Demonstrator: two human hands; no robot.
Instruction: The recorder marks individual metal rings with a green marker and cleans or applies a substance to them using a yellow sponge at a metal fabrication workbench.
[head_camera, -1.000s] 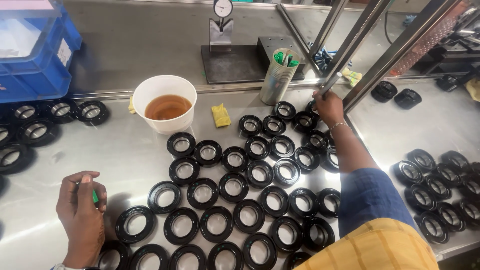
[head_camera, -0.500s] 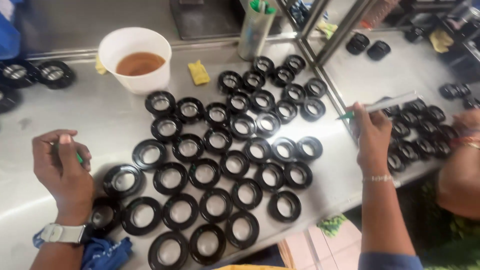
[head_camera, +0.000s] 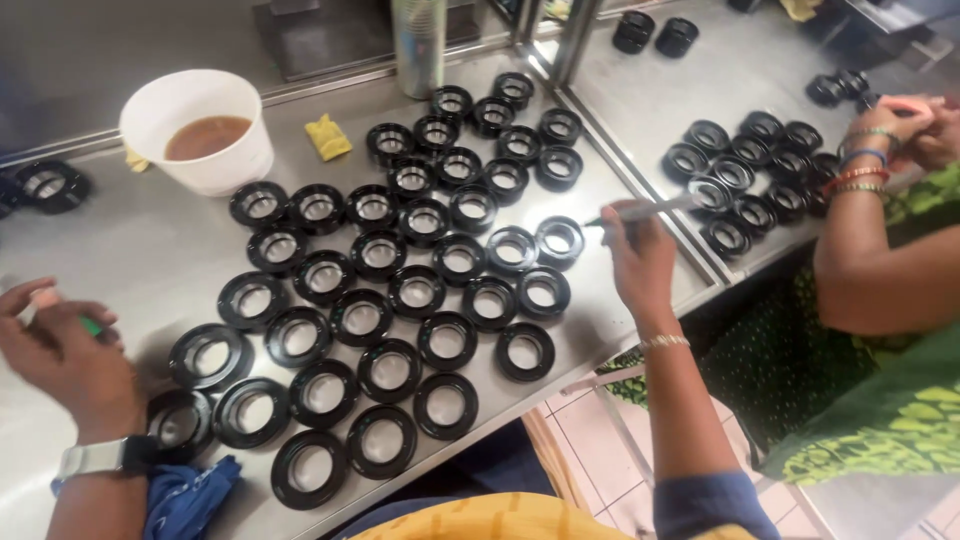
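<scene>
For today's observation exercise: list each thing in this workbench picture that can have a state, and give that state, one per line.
White cup: upright, part full of brown liquid.
Black rings: lying flat in rows, open side up.
Metal cylinder: standing upright.
Yellow sponge: lying loose on the table.
Left hand: closed around a green tool.
Right hand: gripping a thin stick.

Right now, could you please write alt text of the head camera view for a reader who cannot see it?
A person's right hand holds a thin brush beside rows of black rings on a steel table; their left hand grips something green. A white cup of brown liquid stands behind the rings, and a co-worker's arm with bangles is at another ring batch.
</scene>
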